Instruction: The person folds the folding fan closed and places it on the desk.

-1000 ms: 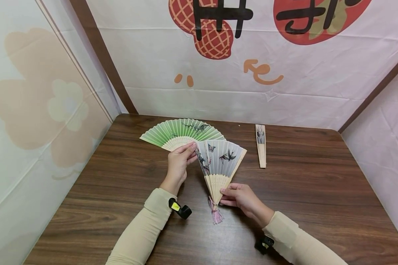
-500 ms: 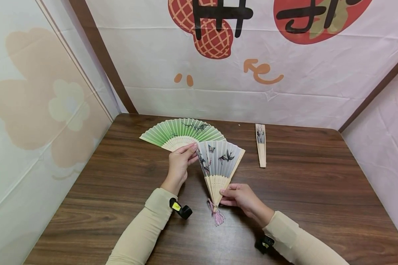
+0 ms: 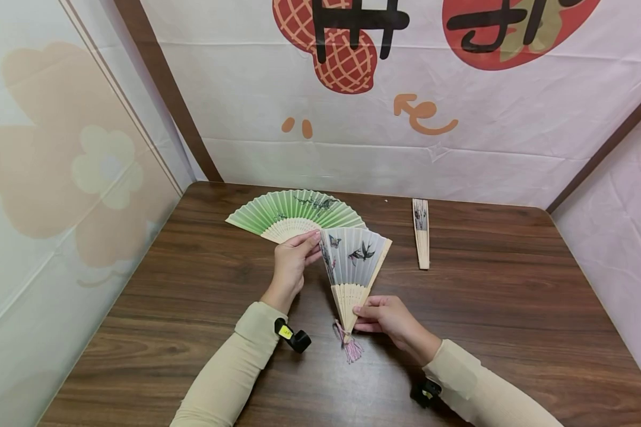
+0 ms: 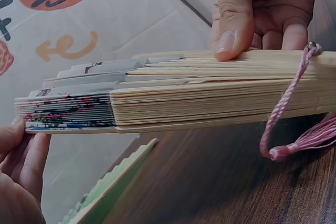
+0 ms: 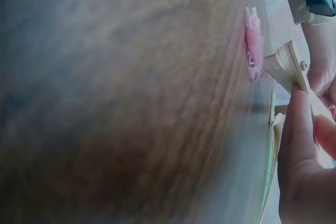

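A grey folding fan point(image 3: 352, 261) with birds and butterflies, partly spread, is held above the table between both hands. My left hand point(image 3: 291, 264) pinches its upper left edge. Lower down, my right hand point(image 3: 392, 323) grips the right outer stick near the pivot between thumb and fingers. In the left wrist view many of the fan's ribs point(image 4: 210, 100) lie stacked close together, with a few spread under the right thumb. From the pivot end hangs a pink tassel point(image 3: 353, 350). Behind the left hand a green folding fan point(image 3: 294, 213) lies spread wide, its lower part partly hidden.
A folded fan point(image 3: 421, 234) with a grey printed top lies at the back right of the brown wooden table point(image 3: 491, 296). Printed cloth walls point(image 3: 352, 160) stand behind the table and at both sides.
The grey fan has narrowed slightly, its right edge moving left and its left edge a little right along with the left hand. The right hand stays almost in place; the tassel has swung slightly.
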A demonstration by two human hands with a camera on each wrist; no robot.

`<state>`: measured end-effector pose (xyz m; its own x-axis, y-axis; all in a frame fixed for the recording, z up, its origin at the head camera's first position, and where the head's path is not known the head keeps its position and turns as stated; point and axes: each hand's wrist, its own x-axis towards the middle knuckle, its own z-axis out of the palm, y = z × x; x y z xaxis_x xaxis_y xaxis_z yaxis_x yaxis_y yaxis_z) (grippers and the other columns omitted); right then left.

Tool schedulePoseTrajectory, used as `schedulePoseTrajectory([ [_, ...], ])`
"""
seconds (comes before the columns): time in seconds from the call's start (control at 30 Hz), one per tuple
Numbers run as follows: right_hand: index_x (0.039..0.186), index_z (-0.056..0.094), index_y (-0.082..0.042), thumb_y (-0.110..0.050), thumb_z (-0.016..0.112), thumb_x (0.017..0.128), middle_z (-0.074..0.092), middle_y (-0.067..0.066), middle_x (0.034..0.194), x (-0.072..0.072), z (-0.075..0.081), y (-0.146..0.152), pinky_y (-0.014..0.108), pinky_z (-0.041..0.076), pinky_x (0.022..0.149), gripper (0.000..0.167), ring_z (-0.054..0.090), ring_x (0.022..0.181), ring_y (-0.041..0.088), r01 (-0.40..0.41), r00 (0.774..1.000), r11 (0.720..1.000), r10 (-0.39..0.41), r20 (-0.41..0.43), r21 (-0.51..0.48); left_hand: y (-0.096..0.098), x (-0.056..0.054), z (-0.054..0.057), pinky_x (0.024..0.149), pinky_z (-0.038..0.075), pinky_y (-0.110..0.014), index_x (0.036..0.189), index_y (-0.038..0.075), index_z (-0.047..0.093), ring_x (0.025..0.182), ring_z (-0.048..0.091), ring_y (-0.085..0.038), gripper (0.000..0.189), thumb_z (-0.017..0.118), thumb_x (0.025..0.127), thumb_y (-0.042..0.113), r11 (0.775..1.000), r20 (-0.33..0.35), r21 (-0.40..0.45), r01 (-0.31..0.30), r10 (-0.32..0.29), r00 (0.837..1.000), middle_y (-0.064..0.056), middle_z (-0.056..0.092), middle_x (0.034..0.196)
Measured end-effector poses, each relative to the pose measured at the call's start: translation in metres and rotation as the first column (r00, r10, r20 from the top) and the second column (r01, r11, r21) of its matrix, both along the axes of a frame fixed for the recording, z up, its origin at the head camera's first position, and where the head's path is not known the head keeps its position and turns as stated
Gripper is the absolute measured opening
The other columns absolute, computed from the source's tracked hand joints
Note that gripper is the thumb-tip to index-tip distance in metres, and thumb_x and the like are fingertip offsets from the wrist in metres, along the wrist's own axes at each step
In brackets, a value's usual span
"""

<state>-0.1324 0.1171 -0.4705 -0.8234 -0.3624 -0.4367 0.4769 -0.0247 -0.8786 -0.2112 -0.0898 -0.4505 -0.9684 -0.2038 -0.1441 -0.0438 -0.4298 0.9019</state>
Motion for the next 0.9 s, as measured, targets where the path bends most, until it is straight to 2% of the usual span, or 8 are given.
schedulePoseTrajectory([
  [0.47, 0.077, 0.065, -0.009, -0.001, 0.062, 0.094, 0.069, -0.001, 0.075, -0.0002, -0.0041, 0.0012, 0.025, 0.064, 0.076, 0.019, 0.069, 0.073, 0.009, -0.096, 0.995, 0.995, 0.097, -0.017, 0.018, 0.004, 0.0008, -0.0057, 0.064, 0.063, -0.021, 0.113, -0.015, 0.066, 0.067, 0.071, -0.006, 0.025, 0.067, 0.091, -0.004, 0.999, -0.01, -0.031, 0.02, -0.02, 1.0, 0.006, 0.073, 0.074],
  [0.9, 0.076, 0.064, -0.009, 0.002, 0.06, 0.095, 0.066, 0.0, 0.074, -0.0004, -0.0053, 0.0014, 0.025, 0.064, 0.076, 0.022, 0.067, 0.073, 0.009, -0.122, 0.992, 0.992, 0.122, -0.021, 0.009, 0.007, 0.0024, -0.0074, 0.064, 0.063, -0.021, 0.113, -0.014, 0.067, 0.064, 0.068, -0.005, 0.026, 0.07, 0.09, -0.001, 0.997, 0.001, -0.068, 0.031, -0.031, 1.0, 0.006, 0.073, 0.076],
])
